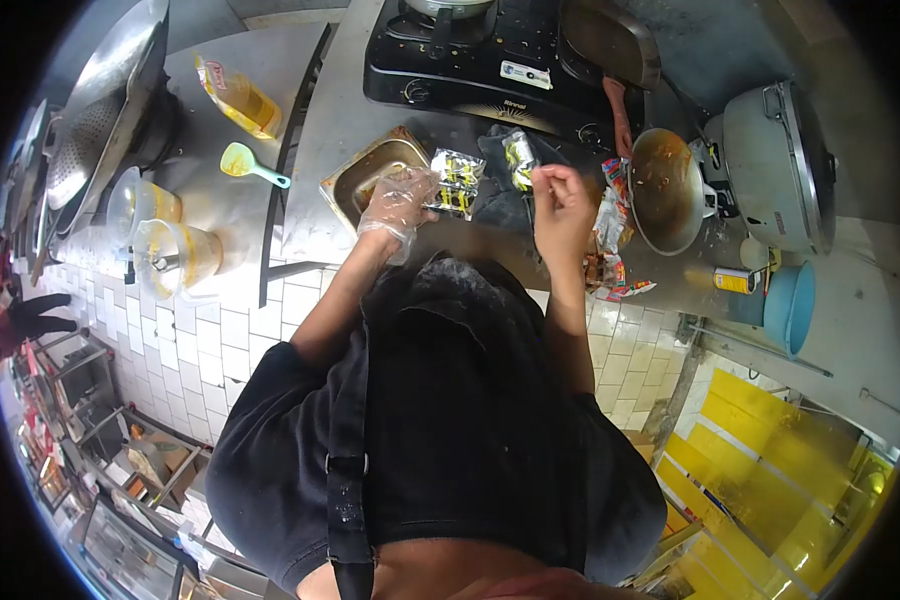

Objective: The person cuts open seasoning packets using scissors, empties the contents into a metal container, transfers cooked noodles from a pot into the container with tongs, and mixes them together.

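Observation:
My left hand, in a clear plastic glove, is by the right side of a rectangular metal tray. Its fingers close at the left edge of a strip of shiny foil sachets with yellow-green print. My right hand is bare and raised over the counter, fingertips drawn together in a pinch. Whatever it may hold is too small to make out. Just left of those fingertips, another foil sachet lies on a dark cloth.
A black gas stove stands behind, with a frying pan on it. To the right are a wok, torn wrappers, a big pot and a blue basin. Leftward lie a green spatula, a yellow pouch and plastic jugs.

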The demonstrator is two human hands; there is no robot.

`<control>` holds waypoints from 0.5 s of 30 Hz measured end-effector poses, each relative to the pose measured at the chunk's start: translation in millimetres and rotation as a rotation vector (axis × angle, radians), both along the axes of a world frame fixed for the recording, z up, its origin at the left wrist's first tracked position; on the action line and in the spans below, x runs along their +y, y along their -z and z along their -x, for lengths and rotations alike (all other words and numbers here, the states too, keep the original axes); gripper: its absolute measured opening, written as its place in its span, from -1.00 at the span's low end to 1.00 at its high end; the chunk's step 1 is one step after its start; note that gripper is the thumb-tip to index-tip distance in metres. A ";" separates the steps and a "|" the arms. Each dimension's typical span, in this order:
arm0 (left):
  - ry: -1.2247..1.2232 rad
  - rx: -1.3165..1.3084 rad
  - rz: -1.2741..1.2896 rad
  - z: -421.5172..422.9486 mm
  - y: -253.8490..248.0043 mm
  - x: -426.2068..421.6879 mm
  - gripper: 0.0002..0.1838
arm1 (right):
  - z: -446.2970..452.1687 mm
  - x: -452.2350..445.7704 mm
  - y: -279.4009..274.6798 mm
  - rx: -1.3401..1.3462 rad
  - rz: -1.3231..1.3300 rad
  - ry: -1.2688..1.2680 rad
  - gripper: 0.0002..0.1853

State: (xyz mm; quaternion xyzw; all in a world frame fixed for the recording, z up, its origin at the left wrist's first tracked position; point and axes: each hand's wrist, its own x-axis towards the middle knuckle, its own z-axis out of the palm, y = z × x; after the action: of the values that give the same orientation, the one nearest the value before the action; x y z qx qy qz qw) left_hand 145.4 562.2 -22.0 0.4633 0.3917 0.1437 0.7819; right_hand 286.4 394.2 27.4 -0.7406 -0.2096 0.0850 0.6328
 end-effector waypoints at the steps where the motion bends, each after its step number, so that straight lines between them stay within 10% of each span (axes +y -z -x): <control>1: -0.007 0.000 -0.002 -0.5 -1.2 1.2 -0.70 | 3.0 -1.2 -8.7 -0.204 0.075 -0.108 -0.88; 6: 0.314 0.077 -0.399 6.5 -7.3 10.9 -0.75 | -16.1 1.7 -52.0 -0.264 0.284 -0.809 -0.86; 15: 0.756 -0.068 -0.653 6.0 -26.5 20.9 -0.77 | 5.8 22.7 -22.3 -0.306 0.550 -0.781 -0.78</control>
State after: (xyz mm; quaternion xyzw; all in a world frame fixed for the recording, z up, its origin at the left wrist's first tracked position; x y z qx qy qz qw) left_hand 139.4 583.1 4.4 0.7885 0.1050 -0.0197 0.6057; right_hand 280.7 416.9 49.7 -0.7502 -0.5315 0.2580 0.2970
